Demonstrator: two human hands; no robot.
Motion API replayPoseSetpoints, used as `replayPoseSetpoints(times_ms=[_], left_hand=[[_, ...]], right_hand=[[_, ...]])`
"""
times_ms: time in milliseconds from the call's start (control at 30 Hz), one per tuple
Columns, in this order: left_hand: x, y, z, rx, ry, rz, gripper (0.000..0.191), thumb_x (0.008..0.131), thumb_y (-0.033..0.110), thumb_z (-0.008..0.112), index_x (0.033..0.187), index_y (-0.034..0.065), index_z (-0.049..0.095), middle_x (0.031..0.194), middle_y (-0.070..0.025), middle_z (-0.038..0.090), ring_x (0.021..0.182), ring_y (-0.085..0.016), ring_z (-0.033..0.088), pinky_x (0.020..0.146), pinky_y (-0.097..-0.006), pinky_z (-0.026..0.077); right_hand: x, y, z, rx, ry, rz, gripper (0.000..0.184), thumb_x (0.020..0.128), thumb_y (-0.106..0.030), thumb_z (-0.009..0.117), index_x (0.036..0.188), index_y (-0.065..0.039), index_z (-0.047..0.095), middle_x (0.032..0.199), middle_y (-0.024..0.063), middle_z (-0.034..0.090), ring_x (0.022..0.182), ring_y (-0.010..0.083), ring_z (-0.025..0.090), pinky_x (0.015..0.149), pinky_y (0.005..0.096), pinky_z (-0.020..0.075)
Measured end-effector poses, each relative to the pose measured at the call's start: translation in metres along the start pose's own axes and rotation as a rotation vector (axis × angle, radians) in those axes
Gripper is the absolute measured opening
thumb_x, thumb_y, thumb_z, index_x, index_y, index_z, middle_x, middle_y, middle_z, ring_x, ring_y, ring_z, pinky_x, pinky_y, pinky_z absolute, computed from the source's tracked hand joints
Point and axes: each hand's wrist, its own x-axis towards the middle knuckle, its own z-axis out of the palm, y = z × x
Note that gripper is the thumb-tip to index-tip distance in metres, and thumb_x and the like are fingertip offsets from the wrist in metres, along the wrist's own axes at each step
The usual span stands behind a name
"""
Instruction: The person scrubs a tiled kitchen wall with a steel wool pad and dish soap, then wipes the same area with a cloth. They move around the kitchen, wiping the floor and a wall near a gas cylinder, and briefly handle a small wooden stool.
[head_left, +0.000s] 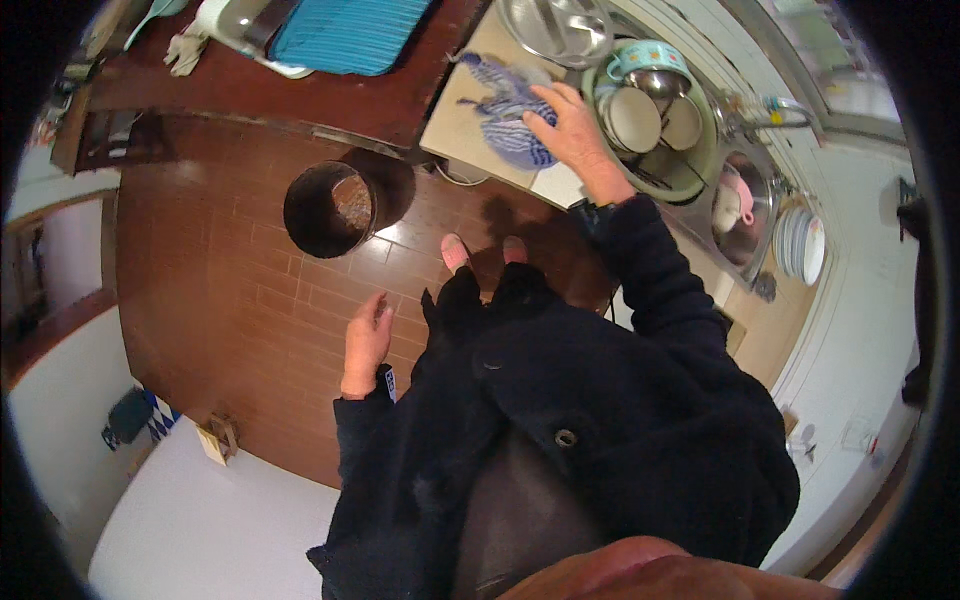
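Note:
My right hand (576, 133) is on a blue-and-white striped cloth (517, 142) that lies bunched on the beige countertop (459, 112). Its fingers are bent over the cloth, which looks slightly blurred. Just right of this hand, a large pale green basin (694, 180) holds white bowls (634, 120), a steel bowl (660, 81), a light-blue patterned enamel pot (651, 58) and some chopsticks. My left hand (367, 336) hangs at my side above the floor, holding nothing, with the thumb apart from loosely curled fingers.
A steel sink (757, 251) with a pink item (741, 195) lies right of the basin, beside stacked plates (799, 244). Steel lids (559, 30) stand behind the cloth. A blue ribbed tray (349, 34) sits on the dark red counter. A dark bin (319, 217) stands on the floor.

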Motion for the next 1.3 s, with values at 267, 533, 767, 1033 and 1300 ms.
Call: replayPoseSetpoints(times_ms=[267,533,767,1033,1300], left_hand=[[-0.022,-0.002,0.013,-0.114,0.035,-0.094,0.037,0.09,0.014,0.06,0.124,0.0029,0.057,0.111,-0.0204,0.065,0.103,-0.031,0.065,0.087,-0.0366,0.05],[-0.018,0.035,0.015,-0.081,0.14,-0.073,0.034,0.091,0.014,0.06,0.123,0.0037,0.058,0.111,-0.017,0.067,0.101,-0.025,0.066,0.085,-0.0331,0.051],[-0.047,0.035,0.023,-0.069,0.209,-0.163,0.035,0.09,0.015,0.06,0.123,0.0037,0.058,0.11,-0.0175,0.067,0.1,-0.028,0.066,0.084,-0.0354,0.052],[-0.076,0.018,0.01,-0.155,0.323,-0.304,0.035,0.088,0.015,0.061,0.121,0.0025,0.059,0.107,-0.0203,0.067,0.1,-0.032,0.065,0.085,-0.0378,0.051],[-0.107,-0.057,-0.02,-0.245,0.436,-0.314,0.035,0.09,0.016,0.06,0.123,0.0033,0.058,0.11,-0.0191,0.066,0.1,-0.032,0.065,0.086,-0.0376,0.051]], right_hand=[[0.061,-0.03,0.049,-0.421,-0.318,-0.103,0.071,0.066,-0.042,0.079,0.129,-0.018,0.055,0.135,0.0209,0.045,0.116,0.045,0.047,0.098,0.0491,0.0432],[0.026,-0.06,0.06,-0.168,-0.668,-0.412,0.046,0.067,-0.028,0.077,0.109,-0.013,0.066,0.122,0.0158,0.054,0.11,0.0391,0.053,0.092,0.0439,0.0474],[0.057,-0.085,0.057,0.306,-0.369,-0.603,0.05,0.07,-0.035,0.074,0.114,-0.012,0.066,0.126,0.0202,0.053,0.114,0.0389,0.051,0.096,0.0423,0.0434],[0.091,-0.106,0.1,-0.164,-0.513,-0.491,0.052,0.068,-0.031,0.073,0.117,-0.021,0.064,0.134,0.011,0.05,0.112,0.0381,0.05,0.094,0.0457,0.0475],[0.086,-0.073,0.1,-0.159,-0.304,-0.377,0.049,0.069,-0.028,0.073,0.115,-0.013,0.064,0.129,0.0167,0.053,0.115,0.0373,0.052,0.095,0.0452,0.0446]])
